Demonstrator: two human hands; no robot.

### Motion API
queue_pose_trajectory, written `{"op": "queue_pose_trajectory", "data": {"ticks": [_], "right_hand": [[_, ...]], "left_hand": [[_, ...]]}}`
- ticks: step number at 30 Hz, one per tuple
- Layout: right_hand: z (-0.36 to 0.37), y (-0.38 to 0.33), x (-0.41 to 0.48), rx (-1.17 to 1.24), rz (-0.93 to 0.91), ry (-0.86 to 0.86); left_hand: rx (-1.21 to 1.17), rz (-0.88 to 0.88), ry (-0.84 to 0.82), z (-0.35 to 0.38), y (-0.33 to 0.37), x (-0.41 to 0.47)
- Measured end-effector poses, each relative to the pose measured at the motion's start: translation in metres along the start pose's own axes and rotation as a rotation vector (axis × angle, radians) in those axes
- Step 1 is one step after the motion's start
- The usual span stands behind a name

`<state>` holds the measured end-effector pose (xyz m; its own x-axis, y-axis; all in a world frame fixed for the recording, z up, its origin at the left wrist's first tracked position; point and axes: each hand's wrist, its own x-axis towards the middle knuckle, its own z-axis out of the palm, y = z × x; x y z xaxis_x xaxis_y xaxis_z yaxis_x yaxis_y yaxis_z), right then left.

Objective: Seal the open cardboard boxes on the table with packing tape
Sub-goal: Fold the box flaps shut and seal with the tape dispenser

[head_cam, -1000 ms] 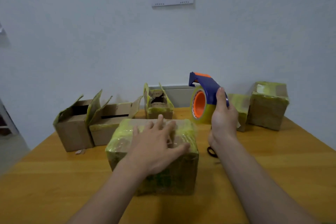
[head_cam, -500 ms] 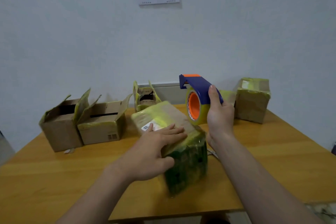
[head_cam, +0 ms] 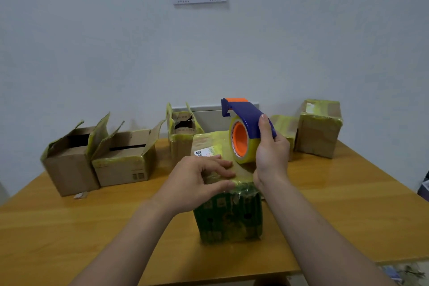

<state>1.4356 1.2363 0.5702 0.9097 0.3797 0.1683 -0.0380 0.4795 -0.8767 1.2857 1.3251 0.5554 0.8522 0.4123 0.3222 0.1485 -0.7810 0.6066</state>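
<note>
Cardboard box [head_cam: 228,220]: left hand [head_cam: 192,181] is pressing extended fingers [head_cam: 220,165] on its top; right hand [head_cam: 271,155], at 1 o'clock, is curling its fingers around the tape dispenser [head_cam: 246,111].

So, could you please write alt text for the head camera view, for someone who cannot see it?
A person's left hand presses on a tape-wrapped box on a wooden table, while the right hand grips a blue and orange tape dispenser over its top. Three open boxes stand behind to the left, taped ones on the right.
</note>
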Motion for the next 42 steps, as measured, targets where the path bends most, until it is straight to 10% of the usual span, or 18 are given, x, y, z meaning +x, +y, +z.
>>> {"op": "queue_pose_trajectory", "data": {"ticks": [25,30,36,42], "right_hand": [[-0.021,-0.046,0.008,-0.075,-0.067,-0.174],[-0.035,-0.063,0.001,-0.11,-0.066,-0.203],[-0.053,-0.071,-0.004,-0.112,-0.082,-0.363],[-0.054,-0.08,-0.009,-0.098,-0.105,-0.582]], "left_hand": [[0.502,0.111,0.071,0.009,0.017,-0.009],[0.226,-0.036,-0.05,-0.002,0.029,-0.014],[-0.575,-0.263,0.313,-0.027,0.039,-0.013],[-1.198,-0.379,0.181,-0.045,0.043,-0.008]]}}
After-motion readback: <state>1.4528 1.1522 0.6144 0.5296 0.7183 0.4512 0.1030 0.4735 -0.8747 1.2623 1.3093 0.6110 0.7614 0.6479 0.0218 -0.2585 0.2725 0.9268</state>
